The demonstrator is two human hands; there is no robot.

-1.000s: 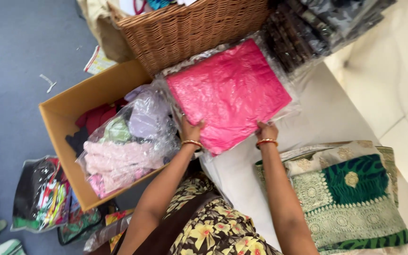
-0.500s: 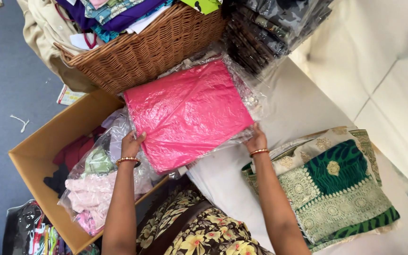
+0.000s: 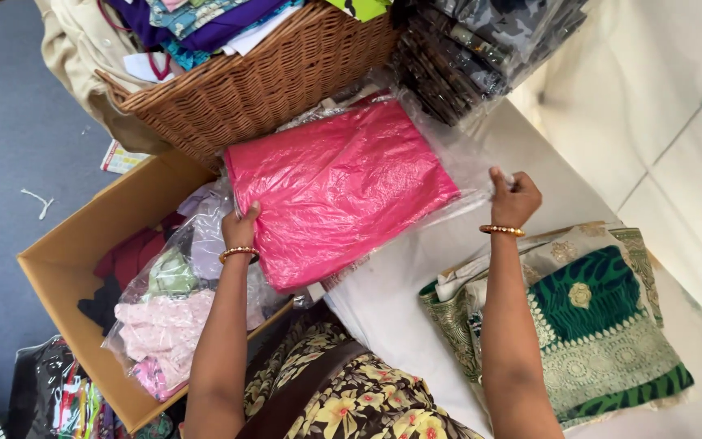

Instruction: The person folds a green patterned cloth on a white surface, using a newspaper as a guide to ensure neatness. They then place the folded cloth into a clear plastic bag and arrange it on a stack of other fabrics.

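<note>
Left hand (image 3: 240, 230) grips pink packet (image 3: 339, 189) edge; right hand (image 3: 514, 197) shifted outward, now pinching clear wrap flap (image 3: 471, 167).

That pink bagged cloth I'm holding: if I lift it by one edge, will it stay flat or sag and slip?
The pink packet is folded cloth in a thin clear bag, so it will probably sag. The glossy, wrinkled film looks slippery. The right hand pinches only loose film, which may stretch; the left hand on the edge supports it better.

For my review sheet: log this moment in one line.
left hand: grips pink bagged cloth edge | right hand: pinches clear bag flap | beside: wicker basket, cardboard box
</note>
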